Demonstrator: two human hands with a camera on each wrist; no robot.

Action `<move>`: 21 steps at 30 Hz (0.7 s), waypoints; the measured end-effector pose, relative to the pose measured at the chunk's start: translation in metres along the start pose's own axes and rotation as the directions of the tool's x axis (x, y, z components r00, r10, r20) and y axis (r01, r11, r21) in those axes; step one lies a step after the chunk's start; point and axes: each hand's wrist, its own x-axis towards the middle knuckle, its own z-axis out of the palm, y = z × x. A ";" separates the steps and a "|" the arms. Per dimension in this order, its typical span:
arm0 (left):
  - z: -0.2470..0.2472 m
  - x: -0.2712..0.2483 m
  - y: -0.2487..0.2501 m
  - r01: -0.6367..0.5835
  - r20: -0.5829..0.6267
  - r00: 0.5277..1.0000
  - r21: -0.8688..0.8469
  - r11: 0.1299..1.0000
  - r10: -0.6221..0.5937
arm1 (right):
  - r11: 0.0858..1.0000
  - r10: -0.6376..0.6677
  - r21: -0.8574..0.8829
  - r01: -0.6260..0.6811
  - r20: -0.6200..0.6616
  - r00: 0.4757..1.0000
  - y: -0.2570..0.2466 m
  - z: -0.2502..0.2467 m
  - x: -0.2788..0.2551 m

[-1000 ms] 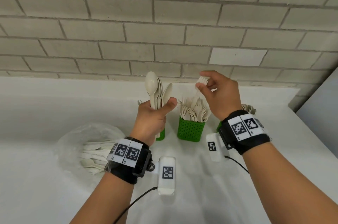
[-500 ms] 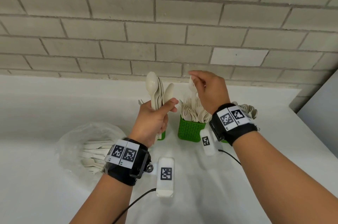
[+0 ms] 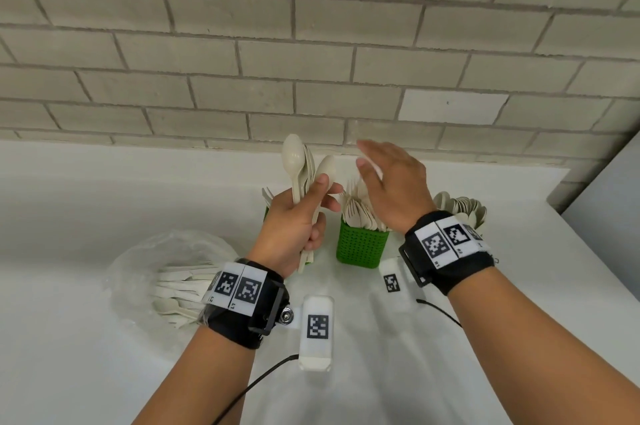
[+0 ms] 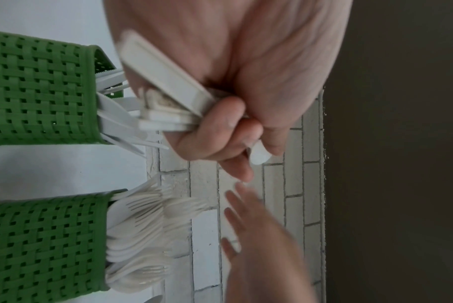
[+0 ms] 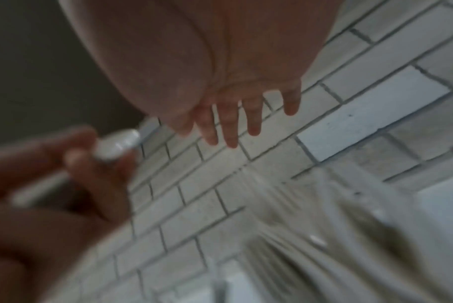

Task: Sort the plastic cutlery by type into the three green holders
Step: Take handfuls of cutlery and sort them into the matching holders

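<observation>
Nearest to the person, left of the middle holder [image 3: 362, 246], a clear bag [image 3: 162, 272] with loose cutlery [image 3: 180, 289] lies on the white table [image 3: 69, 338]. In front of the middle holder and a little to its left, the left hand [image 3: 294, 227] is raised with its fingers curled round a bunch of spoons [image 3: 299, 164]; the bowls point up, and the handle ends stick out under the fist. The middle holder stands full of forks [image 3: 358, 208]. Above it, the right hand [image 3: 393, 185] hovers with the fingers [image 5: 229, 127] straight and spread, holding nothing. The left holder [image 4: 38, 90] is mostly hidden behind the left hand in the head view; the left wrist view shows knives [image 4: 119, 121] in it. Right of the middle holder, behind the right wrist, the spoon heads [image 3: 460, 208] of the third holder show. Behind all three holders is a brick wall [image 3: 311, 43]
</observation>
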 end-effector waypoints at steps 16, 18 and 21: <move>0.007 -0.010 0.003 0.038 0.140 0.989 0.116 0.992 -0.055 | 0.762 0.230 0.640 -0.103 -0.118 0.966 -0.027 -0.027 -0.009; 0.009 -0.010 0.002 0.035 0.145 0.988 0.133 0.991 -0.054 | 0.752 0.189 0.651 -0.106 -0.060 0.980 -0.033 -0.025 -0.011; 0.008 -0.011 0.002 0.052 0.168 0.983 0.134 0.990 -0.074 | 0.714 0.114 0.688 -0.130 0.069 0.991 -0.033 -0.022 -0.013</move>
